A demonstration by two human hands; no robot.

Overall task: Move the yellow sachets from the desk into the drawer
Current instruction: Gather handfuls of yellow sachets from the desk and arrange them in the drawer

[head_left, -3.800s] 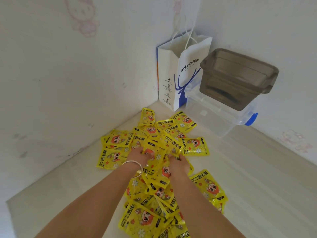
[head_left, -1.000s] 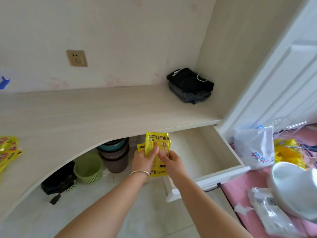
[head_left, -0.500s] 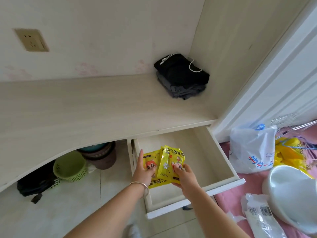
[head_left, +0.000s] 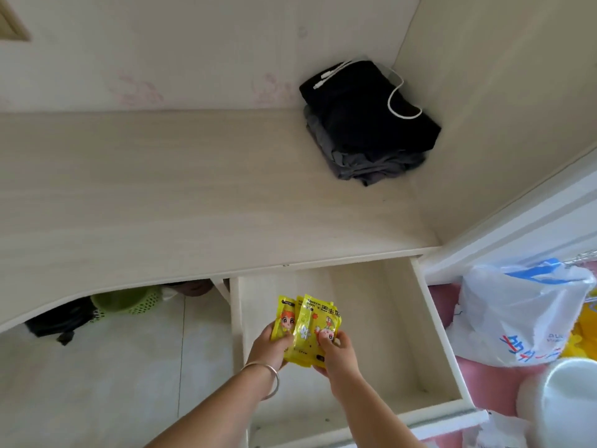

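A small stack of yellow sachets (head_left: 307, 321) with cartoon prints is fanned out over the open drawer (head_left: 433, 321), near its left side. My left hand (head_left: 269, 345), with a silver bangle on the wrist, grips the stack's left edge. My right hand (head_left: 336, 352) pinches the stack's lower right, thumb on top. The pale wooden drawer is pulled out below the desk (head_left: 193, 195); its visible floor holds nothing.
Folded dark clothes (head_left: 365, 124) with a white cable lie in the desk's back right corner. A green basket (head_left: 126, 299) and a black bag (head_left: 61, 321) sit under the desk. A white plastic bag (head_left: 517, 318) and a white bowl (head_left: 562, 402) are right of the drawer.
My hands picked the sachets off the desk pile, carried them rightwards and lowered them over the open drawer. Since half a second ago the view has dipped closer to the drawer.
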